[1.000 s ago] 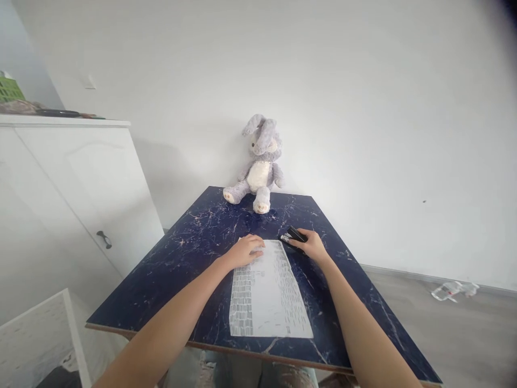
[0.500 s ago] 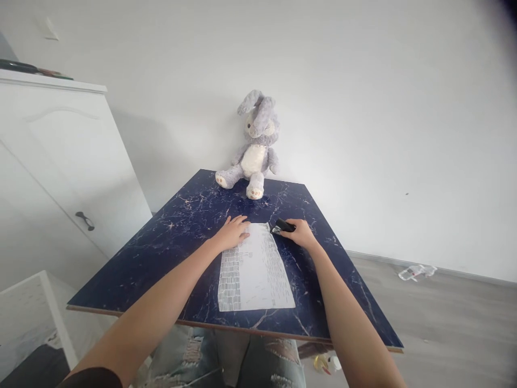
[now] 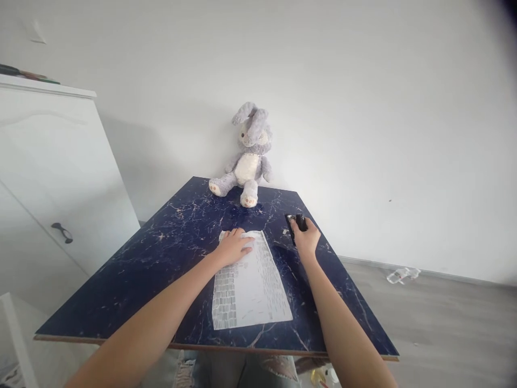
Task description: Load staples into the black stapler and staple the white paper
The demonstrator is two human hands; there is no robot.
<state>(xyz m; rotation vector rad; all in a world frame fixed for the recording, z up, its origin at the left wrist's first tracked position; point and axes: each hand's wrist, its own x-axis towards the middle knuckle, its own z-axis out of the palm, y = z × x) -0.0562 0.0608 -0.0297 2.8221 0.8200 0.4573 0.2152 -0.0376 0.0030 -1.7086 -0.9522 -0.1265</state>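
Observation:
A sheaf of white printed paper (image 3: 258, 293) lies on the dark blue marbled table (image 3: 157, 280). Flat across its upper left part rests my left hand (image 3: 235, 248), fingers stretched out and slightly apart. My right hand (image 3: 307, 237) is closed around a black stapler (image 3: 299, 222), to the right of the paper's upper right corner and apart from it. Part of the stapler is covered by my fingers.
A grey plush rabbit (image 3: 248, 161) sits at the table's far end against the white wall. To the left stands a white cabinet (image 3: 48, 161) with a dark handle. Clear plastic packaging (image 3: 403, 275) lies on the floor at right.
My right hand has drawn the stapler away from the paper's upper right corner, to the right, and turned it. My left hand stays on the paper. The view has shifted slightly.

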